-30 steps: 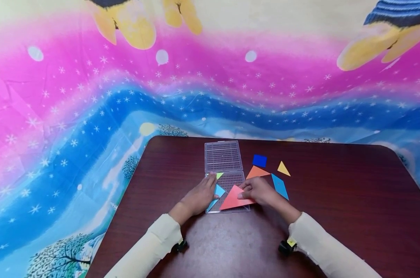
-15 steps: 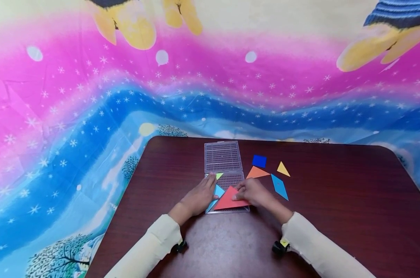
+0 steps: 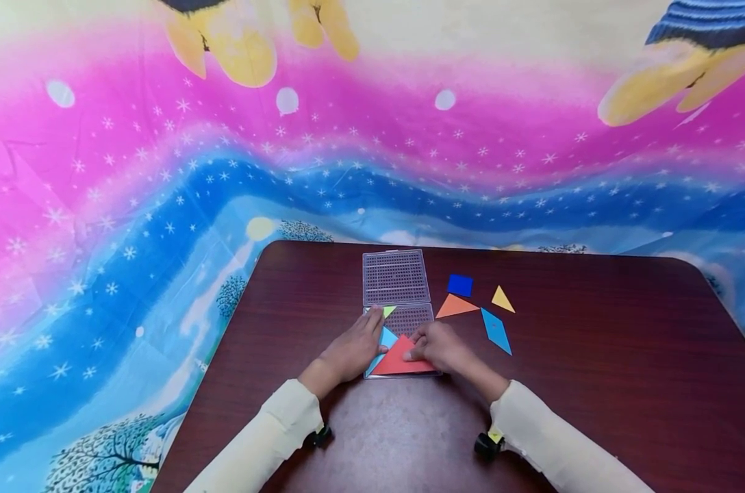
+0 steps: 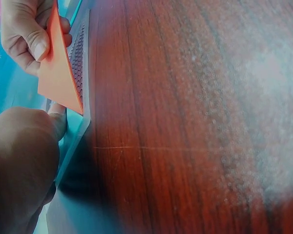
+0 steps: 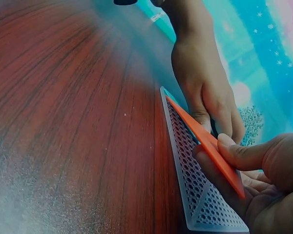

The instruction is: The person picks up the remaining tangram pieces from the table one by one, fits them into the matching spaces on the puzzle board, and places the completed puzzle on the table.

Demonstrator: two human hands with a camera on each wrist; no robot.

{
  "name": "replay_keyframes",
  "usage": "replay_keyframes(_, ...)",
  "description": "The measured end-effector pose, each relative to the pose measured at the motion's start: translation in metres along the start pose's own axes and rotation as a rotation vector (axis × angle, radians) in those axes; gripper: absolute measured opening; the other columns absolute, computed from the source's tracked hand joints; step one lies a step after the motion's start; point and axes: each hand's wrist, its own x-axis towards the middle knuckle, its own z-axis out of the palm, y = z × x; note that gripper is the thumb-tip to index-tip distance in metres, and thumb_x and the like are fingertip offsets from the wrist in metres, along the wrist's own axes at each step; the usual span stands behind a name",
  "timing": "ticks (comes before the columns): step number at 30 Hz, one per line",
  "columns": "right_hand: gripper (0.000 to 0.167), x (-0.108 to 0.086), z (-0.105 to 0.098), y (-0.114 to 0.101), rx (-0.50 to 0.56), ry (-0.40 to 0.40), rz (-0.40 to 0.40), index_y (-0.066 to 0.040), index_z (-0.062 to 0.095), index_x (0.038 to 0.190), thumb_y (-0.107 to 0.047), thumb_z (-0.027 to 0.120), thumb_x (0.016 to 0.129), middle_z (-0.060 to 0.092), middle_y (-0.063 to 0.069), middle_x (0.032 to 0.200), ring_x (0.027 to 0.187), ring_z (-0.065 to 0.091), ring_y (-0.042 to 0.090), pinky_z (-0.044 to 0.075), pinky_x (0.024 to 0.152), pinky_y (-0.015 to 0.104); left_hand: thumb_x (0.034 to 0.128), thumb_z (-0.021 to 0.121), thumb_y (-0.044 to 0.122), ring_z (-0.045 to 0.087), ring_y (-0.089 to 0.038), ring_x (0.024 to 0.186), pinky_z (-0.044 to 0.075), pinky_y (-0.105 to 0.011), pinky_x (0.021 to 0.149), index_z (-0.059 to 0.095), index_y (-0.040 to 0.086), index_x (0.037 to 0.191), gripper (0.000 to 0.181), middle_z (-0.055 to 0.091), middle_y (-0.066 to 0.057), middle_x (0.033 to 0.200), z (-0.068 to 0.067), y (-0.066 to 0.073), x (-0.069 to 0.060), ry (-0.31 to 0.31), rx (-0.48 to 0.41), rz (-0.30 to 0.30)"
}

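While the right hand (image 3: pixel 442 346) pinches the red-orange triangle (image 3: pixel 402 359), thumb on the upper face and fingers beneath, the left hand (image 3: pixel 350 348) rests along the left side of the clear case base (image 3: pixel 414 316). Left fingers fairly straight, clamped on nothing that shows; thumb against the light-blue triangle (image 3: pixel 387 337), probably to steady it. Right grip firm on its piece.

Red-orange triangle sits over the near part of the base, long edge by the near rim, tilted: left corner low beside the light-blue triangle, right end higher. Tilt seems due to the fingers underneath, between piece and perforated floor; whether the low corner touches down, cannot tell. Little slack at the near rim.

Farther in, a light-green triangle (image 3: pixel 389 311) lies at the base's far left corner, partly hidden by fingertips. To the right, loose on the table (image 3: pixel 607 342): teal parallelogram (image 3: pixel 496 331) near the right wrist, orange triangle (image 3: pixel 457 306) just beside the base's right rim, yellow triangle (image 3: pixel 503 299), blue square (image 3: pixel 461 285). Widest stretch of wood runs from the parallelogram to the table's right edge.

Perforated lid (image 3: pixel 396 277) folded back near the table's far edge, apparently for access from above. Snowflake-printed cloth (image 3: pixel 471 171) hangs beyond.
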Motion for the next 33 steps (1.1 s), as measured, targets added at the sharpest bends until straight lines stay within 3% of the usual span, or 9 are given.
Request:
replay_keyframes(18, 0.014, 0.001, 0.007, 0.001, 0.013, -0.01, -0.026, -0.003, 0.076, 0.092, -0.012, 0.083, 0.085, 0.073, 0.003, 0.075, 0.067, 0.064, 0.01, 0.051, 0.06, 0.023, 0.1114, 0.034, 0.043, 0.015, -0.034, 0.16, 0.021, -0.04, 0.13, 0.026, -0.006, 0.159, 0.069, 0.019, -0.023, 0.17, -0.001, -0.001, -0.001, 0.003, -0.042, -0.001)
replay_keyframes(26, 0.014, -0.005, 0.013, -0.001, -0.013, 0.065, -0.013, -0.003, 0.074, 0.091, -0.011, 0.084, 0.084, 0.069, 0.003, 0.074, 0.064, 0.06, 0.011, 0.051, 0.058, 0.023, 0.1112, 0.034, 0.043, 0.018, -0.035, 0.159, 0.023, -0.04, 0.129, 0.027, -0.007, 0.158, 0.069, 0.022, -0.024, 0.168, -0.001, -0.001, -0.001, 0.005, 0.027, 0.017)
replay_keyframes(33, 0.017, -0.01, 0.022, -0.003, -0.072, 0.142, -0.032, -0.006, 0.071, 0.093, -0.011, 0.084, 0.084, 0.061, 0.002, 0.07, 0.061, 0.055, 0.013, 0.046, 0.053, 0.023, 0.1112, 0.035, 0.043, 0.022, -0.036, 0.158, 0.024, -0.041, 0.129, 0.03, -0.008, 0.157, 0.068, 0.025, -0.025, 0.167, -0.001, -0.001, 0.0, 0.027, 0.032, 0.029)
